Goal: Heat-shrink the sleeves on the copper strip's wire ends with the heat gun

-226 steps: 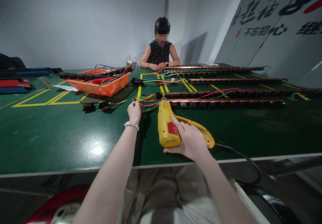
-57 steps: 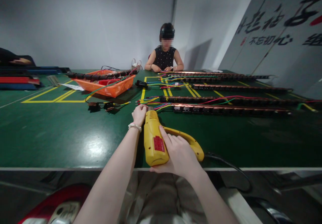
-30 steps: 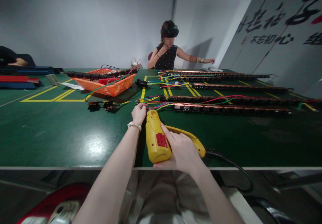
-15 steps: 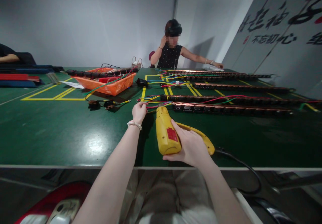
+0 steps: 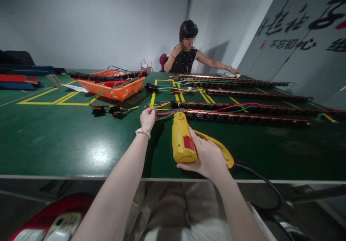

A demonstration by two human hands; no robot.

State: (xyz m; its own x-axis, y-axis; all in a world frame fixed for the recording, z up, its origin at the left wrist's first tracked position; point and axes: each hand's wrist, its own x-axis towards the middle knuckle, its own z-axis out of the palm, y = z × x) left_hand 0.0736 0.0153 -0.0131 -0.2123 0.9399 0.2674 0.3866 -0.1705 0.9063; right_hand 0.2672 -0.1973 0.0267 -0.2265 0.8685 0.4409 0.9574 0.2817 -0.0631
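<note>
My right hand (image 5: 207,156) is wrapped round a yellow heat gun (image 5: 183,140) with a red label, its nozzle pointing away from me. The nozzle end lies over coloured wires (image 5: 165,114) at the left end of the nearest long black and copper strip (image 5: 243,118). Those wires, pink, green and yellow among them, run left to my left hand (image 5: 148,119), whose fingers are pinched on them. A second long black strip (image 5: 213,106) with its own wires lies just behind.
An orange basket (image 5: 119,91) with black strips across it stands at the back left. Small black parts (image 5: 108,110) lie before it. A person (image 5: 183,58) sits across the green table (image 5: 67,136). A black cable (image 5: 259,176) trails from the heat gun over the table's front edge.
The heat gun in my right hand has shifted slightly right and its nozzle is nearer the strip's end. My left hand keeps its pinch on the wires. The person's raised hand has moved slightly.
</note>
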